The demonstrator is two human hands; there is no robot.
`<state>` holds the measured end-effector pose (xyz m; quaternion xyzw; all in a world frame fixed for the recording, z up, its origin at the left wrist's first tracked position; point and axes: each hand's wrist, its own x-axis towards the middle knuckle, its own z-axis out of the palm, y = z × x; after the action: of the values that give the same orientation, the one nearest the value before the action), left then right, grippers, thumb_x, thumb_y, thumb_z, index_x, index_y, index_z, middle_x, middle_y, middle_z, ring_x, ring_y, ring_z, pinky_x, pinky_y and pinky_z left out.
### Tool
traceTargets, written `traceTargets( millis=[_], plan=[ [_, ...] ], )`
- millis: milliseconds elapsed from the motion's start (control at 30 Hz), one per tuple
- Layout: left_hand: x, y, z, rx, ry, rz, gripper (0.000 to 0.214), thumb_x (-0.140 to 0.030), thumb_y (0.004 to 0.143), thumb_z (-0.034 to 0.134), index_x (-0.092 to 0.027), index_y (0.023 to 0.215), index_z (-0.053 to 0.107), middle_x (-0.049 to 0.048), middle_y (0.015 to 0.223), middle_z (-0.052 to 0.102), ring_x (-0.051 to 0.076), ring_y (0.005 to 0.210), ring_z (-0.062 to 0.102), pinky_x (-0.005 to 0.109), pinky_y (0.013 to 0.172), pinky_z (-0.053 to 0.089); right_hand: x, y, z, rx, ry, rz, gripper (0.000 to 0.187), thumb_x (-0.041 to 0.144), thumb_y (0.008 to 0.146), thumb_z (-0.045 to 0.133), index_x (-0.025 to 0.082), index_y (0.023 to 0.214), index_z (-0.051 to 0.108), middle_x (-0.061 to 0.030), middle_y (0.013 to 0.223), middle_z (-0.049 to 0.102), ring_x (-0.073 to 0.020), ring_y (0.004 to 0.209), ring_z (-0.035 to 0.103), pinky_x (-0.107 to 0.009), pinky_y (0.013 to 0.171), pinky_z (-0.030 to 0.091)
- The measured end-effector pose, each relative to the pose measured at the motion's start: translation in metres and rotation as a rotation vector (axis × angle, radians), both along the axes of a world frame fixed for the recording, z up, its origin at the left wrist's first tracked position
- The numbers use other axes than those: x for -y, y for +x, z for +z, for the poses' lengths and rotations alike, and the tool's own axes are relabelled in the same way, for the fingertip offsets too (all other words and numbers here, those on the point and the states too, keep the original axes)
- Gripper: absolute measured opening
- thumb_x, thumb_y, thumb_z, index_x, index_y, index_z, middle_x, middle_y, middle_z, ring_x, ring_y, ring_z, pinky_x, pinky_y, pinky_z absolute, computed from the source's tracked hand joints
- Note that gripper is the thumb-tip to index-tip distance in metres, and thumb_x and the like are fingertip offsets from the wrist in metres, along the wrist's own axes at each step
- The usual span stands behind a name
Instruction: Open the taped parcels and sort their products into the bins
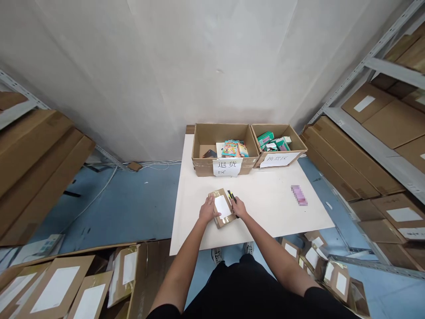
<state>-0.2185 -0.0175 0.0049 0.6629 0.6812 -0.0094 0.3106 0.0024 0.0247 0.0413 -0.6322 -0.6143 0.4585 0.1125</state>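
Observation:
A small taped cardboard parcel (222,207) with a white label lies on the white table (265,208) in front of me. My left hand (208,209) rests on the parcel's left edge, fingers curled against it. My right hand (239,207) is closed round a black and yellow utility knife (231,196), whose tip sits at the parcel's right edge.
Two open cardboard boxes stand at the table's back: the left box (226,148) holds colourful packs, the right box (278,144) green ones. A pink blurred item (299,195) lies to the right. Labelled parcels (59,283) pile on the floor, shelving (381,146) with cartons on both sides.

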Motion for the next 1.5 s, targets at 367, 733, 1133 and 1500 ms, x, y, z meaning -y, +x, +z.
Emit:
traceTargets(
  millis=[367,733,1133,1500],
  plan=[
    [0.007,0.028,-0.005,0.021,-0.06,0.11,0.115,-0.063,0.084,0.071,-0.029,0.172,0.005,0.0036,0.18,-0.006,0.043,0.163,0.011,0.052,0.12,0.041,-0.03,-0.055,0.017,0.401,0.147,0.412,0.053,0.024,0.107,0.043,0.032,0.16,0.04,-0.0068,0.13,0.074,-0.0252,0.115,0.071,-0.03,0.09,0.048],
    [0.009,0.031,0.011,-0.001,-0.085,0.13,0.112,-0.062,0.085,0.072,-0.035,0.171,0.007,0.0007,0.18,-0.005,0.043,0.161,0.019,0.052,0.119,0.04,-0.015,-0.072,0.037,0.643,0.094,0.5,0.066,0.017,0.094,0.058,0.026,0.158,0.041,-0.013,0.126,0.075,-0.0285,0.115,0.072,-0.032,0.086,0.049],
    [0.015,0.022,0.001,0.056,0.007,0.167,0.11,-0.067,0.083,0.069,-0.037,0.171,0.01,-0.0004,0.181,0.001,0.048,0.159,0.021,0.057,0.116,0.043,0.047,0.004,0.037,0.552,-0.061,0.526,0.044,0.02,0.076,0.074,0.027,0.119,0.071,-0.012,0.098,0.077,-0.0334,0.088,0.077,-0.038,0.07,0.056],
    [0.017,0.046,-0.028,0.445,0.164,0.208,0.121,-0.054,0.083,0.079,-0.03,0.172,0.0,0.0069,0.181,0.001,0.03,0.164,0.018,0.036,0.121,0.041,0.068,0.121,0.025,0.476,0.034,0.146,0.057,0.028,0.106,0.044,0.025,0.163,0.035,-0.0126,0.11,0.077,-0.0293,0.101,0.074,-0.033,0.081,0.048]
  ],
)
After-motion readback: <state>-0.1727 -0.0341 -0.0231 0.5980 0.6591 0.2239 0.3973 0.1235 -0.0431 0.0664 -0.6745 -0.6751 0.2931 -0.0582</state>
